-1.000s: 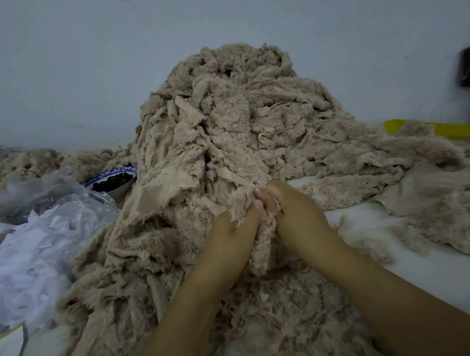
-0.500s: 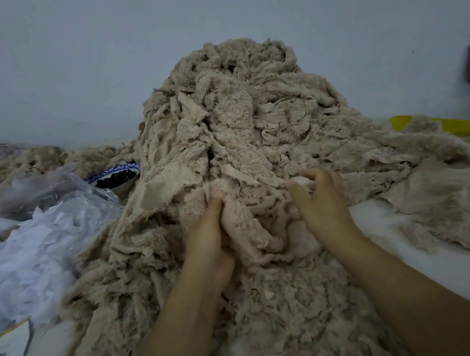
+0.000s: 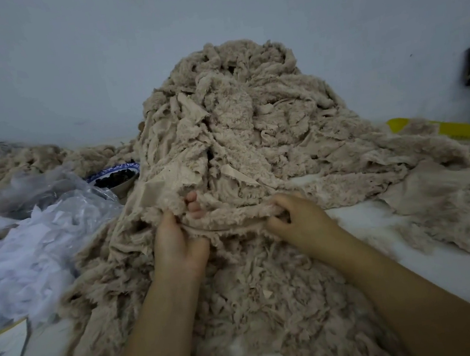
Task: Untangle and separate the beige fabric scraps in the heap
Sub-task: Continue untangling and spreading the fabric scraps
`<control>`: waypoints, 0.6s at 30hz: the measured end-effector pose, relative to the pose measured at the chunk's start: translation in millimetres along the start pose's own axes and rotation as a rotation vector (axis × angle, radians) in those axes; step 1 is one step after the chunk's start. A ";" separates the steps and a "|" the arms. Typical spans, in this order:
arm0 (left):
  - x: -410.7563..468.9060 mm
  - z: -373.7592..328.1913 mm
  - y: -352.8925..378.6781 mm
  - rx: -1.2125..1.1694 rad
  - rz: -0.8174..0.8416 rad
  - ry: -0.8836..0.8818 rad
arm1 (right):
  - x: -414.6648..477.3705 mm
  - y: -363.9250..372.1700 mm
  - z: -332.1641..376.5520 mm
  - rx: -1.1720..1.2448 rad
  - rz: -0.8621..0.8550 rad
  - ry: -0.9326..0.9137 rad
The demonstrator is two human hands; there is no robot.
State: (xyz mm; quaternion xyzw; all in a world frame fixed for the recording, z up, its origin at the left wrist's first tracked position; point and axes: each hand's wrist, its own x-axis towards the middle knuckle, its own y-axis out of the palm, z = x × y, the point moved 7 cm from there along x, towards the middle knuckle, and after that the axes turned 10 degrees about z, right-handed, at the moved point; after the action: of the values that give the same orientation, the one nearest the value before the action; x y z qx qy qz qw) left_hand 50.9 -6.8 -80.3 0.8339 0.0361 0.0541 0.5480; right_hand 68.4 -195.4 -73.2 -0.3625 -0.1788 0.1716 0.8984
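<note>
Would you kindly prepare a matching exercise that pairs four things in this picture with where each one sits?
Things:
1. blue-rimmed bowl
2. white scraps
3. yellow object
4. beige strip

Places:
A. stretched between the left hand and right hand
B. far right, partly under beige scraps
C. left foreground
D. behind the clear plastic, at the left edge of the heap

Pairs: 1-D, 2-C, 3-B, 4-A

Left hand (image 3: 176, 244) and right hand (image 3: 298, 220), apart, apparently pinch one strip (image 3: 233, 219).
</note>
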 end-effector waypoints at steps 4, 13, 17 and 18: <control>-0.9 -3.2 9.9 0.759 0.084 0.107 | -0.2 -14.5 -8.0 0.229 -0.142 0.052; -13.6 33.4 16.5 1.157 0.206 -0.061 | -0.4 -13.0 8.0 0.110 -0.148 -0.049; -11.0 17.7 8.8 0.821 0.078 -0.064 | 0.4 -15.4 0.7 -0.025 -0.155 -0.063; -10.9 17.0 8.1 0.792 0.074 -0.079 | 1.0 -16.0 -2.5 0.008 -0.159 -0.044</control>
State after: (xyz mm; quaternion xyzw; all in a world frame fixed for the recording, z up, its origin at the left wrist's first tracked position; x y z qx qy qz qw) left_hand 42.3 -26.8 -80.1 0.9829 0.0030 0.0236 0.1826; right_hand 73.2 -207.4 -63.4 -0.3398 -0.2260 0.1085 0.9065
